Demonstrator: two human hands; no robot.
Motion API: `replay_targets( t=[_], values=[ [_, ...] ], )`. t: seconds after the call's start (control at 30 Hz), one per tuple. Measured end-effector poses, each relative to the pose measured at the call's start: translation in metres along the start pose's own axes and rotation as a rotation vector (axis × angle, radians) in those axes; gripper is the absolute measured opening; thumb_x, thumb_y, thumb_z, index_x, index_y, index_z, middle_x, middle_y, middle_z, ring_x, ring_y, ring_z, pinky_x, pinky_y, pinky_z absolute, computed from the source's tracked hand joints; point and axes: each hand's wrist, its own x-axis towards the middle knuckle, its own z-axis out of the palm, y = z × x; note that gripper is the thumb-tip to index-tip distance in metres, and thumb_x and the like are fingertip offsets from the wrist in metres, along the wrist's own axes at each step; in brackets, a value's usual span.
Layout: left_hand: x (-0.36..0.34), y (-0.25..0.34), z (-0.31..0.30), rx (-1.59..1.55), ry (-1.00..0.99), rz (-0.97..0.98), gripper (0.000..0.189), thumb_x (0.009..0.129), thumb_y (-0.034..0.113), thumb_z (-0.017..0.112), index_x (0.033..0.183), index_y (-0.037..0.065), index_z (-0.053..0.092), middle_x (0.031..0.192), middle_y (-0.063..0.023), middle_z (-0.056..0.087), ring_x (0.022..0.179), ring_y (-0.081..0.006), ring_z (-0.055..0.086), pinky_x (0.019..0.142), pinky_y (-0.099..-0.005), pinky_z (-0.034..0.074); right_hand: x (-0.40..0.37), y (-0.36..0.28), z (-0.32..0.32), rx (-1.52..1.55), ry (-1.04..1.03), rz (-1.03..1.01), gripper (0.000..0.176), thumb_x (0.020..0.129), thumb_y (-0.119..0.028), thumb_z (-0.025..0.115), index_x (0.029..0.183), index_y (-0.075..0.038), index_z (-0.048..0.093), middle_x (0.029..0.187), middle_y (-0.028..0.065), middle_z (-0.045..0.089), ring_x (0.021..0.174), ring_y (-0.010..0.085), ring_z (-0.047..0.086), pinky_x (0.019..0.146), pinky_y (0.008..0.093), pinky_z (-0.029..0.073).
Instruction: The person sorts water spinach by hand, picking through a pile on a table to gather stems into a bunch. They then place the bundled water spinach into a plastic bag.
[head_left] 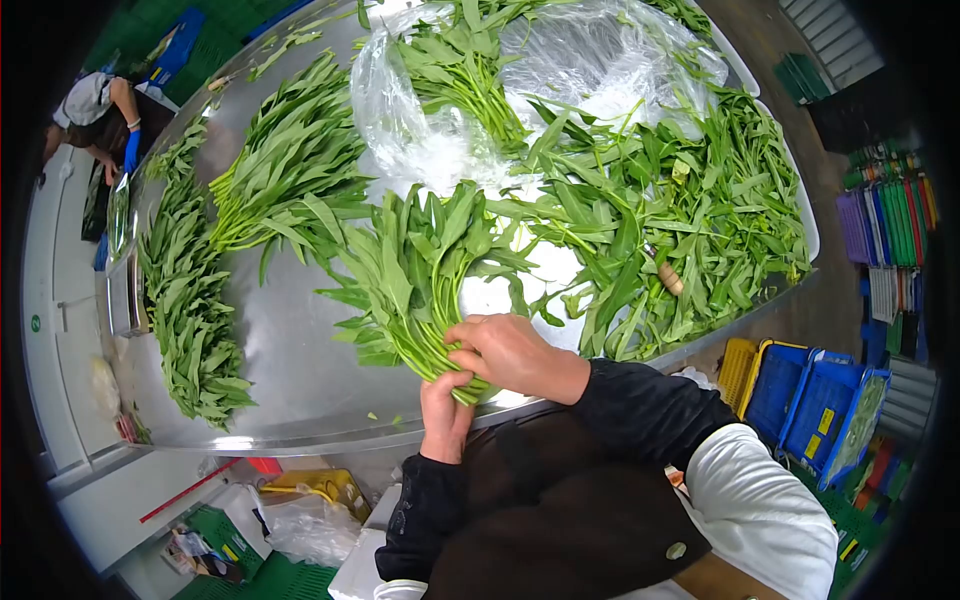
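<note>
A bunch of long-leafed greens (405, 270) is held over the metal table's near edge, its leaves pointing away from me and its stem ends toward me. My left hand (443, 405) is closed round the lower stems. Just above it, my right hand (515, 355) is closed on the same stems from the right side. Loose greens (700, 210) are heaped to the right, with a wooden handle (670, 279) sticking out among them. Another bunch (290, 160) lies at the upper left of the bunch in my hands.
Clear plastic bags (610, 55) lie at the table's far side. A long row of greens (185, 290) runs along the left of the metal table (300, 340). Beyond, a person (95, 105) wears a blue glove. Blue crates (825, 405) stand at the right, a yellow crate (335, 490) below.
</note>
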Motion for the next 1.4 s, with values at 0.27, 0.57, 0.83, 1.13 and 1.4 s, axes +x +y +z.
replay_targets(
  t=[0.27, 0.57, 0.83, 1.13, 1.4],
  values=[
    [0.001, -0.006, -0.019, 0.024, -0.097, -0.008, 0.05, 0.068, -0.009, 0.053, 0.116, 0.001, 0.053, 0.107, -0.0076, 0.058, 0.097, -0.0202, 0.059, 0.086, -0.032, 0.048, 0.013, -0.014, 0.008, -0.158, -0.031, 0.047, 0.021, 0.078, -0.018, 0.062, 0.093, -0.004, 0.065, 0.078, 0.013, 0.064, 0.069, 0.0323, 0.062, 0.06, 0.0413, 0.049],
    [0.0, 0.004, -0.014, -0.145, -0.062, -0.056, 0.044, 0.072, -0.003, 0.053, 0.115, 0.0, 0.052, 0.106, -0.0087, 0.059, 0.098, -0.0212, 0.058, 0.086, -0.034, 0.047, 0.003, -0.001, -0.008, 0.661, -0.134, 0.212, 0.016, 0.087, -0.012, 0.057, 0.097, 0.0, 0.055, 0.07, 0.0069, 0.061, 0.06, 0.0135, 0.061, 0.055, 0.0273, 0.045],
    [0.007, -0.006, -0.002, -0.095, -0.091, -0.017, 0.034, 0.09, 0.022, 0.057, 0.118, 0.004, 0.05, 0.099, -0.006, 0.059, 0.083, -0.0173, 0.055, 0.078, -0.0319, 0.046, -0.017, 0.005, 0.009, 0.658, 0.046, 0.162, 0.011, 0.092, -0.008, 0.053, 0.099, 0.0, 0.049, 0.07, 0.0049, 0.059, 0.064, 0.0102, 0.06, 0.057, 0.0255, 0.046],
    [-0.002, 0.008, 0.031, 0.115, 0.139, 0.069, 0.023, 0.094, 0.024, 0.056, 0.107, 0.006, 0.052, 0.084, -0.0024, 0.055, 0.06, -0.011, 0.046, 0.048, -0.0248, 0.038, -0.047, -0.009, 0.005, 0.535, 0.146, 0.05, 0.015, 0.093, -0.011, 0.05, 0.103, 0.001, 0.05, 0.08, 0.0106, 0.063, 0.077, 0.0168, 0.064, 0.067, 0.0299, 0.049],
    [0.01, 0.0, 0.015, 0.009, 0.243, 0.001, 0.021, 0.094, 0.024, 0.055, 0.099, 0.004, 0.051, 0.08, -0.0084, 0.057, 0.062, -0.0197, 0.053, 0.055, -0.0334, 0.046, -0.07, -0.018, -0.011, 0.437, 0.114, -0.008, 0.022, 0.094, -0.016, 0.051, 0.105, -0.001, 0.062, 0.105, 0.0111, 0.061, 0.091, 0.0257, 0.062, 0.083, 0.0333, 0.047]
  ],
)
